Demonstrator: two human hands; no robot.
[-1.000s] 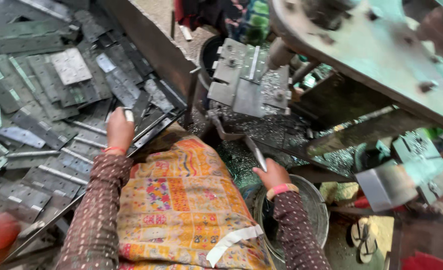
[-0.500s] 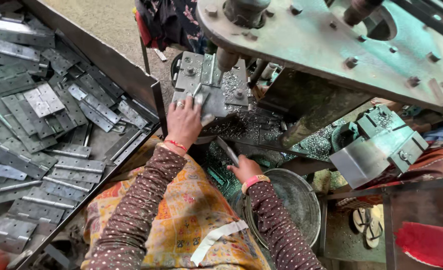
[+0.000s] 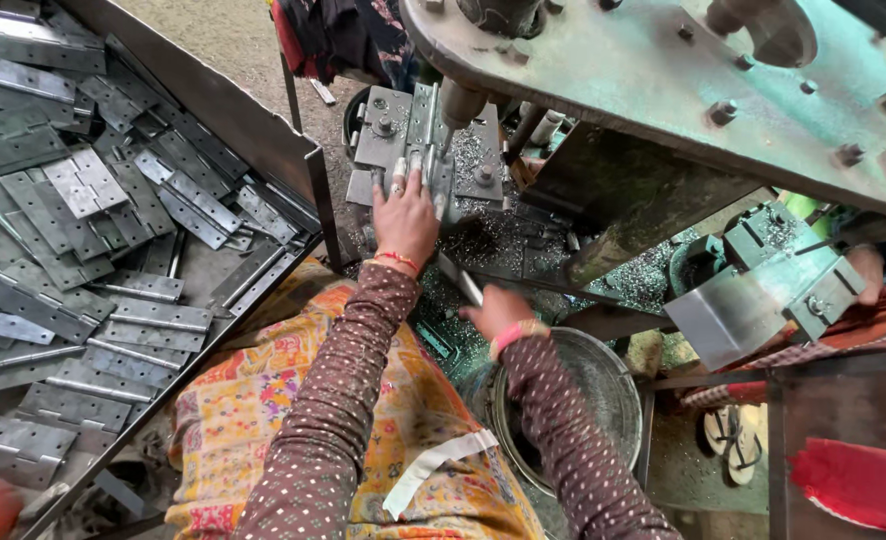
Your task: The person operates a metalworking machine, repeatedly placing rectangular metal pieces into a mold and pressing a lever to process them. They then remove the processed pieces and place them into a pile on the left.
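Left hand [image 3: 405,215] spread on hinge [image 3: 425,140], right hand [image 3: 496,310] gripping metal strip [image 3: 460,278]

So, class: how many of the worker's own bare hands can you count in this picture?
2. The left hand presses a metal hinge on the press bed; the right hand grips a flat metal piece above the round metal basin.

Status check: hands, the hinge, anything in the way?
Left hand pressing hinge onto press fixture. Right hand gripping a flat metal strip. Punch directly above fingers.
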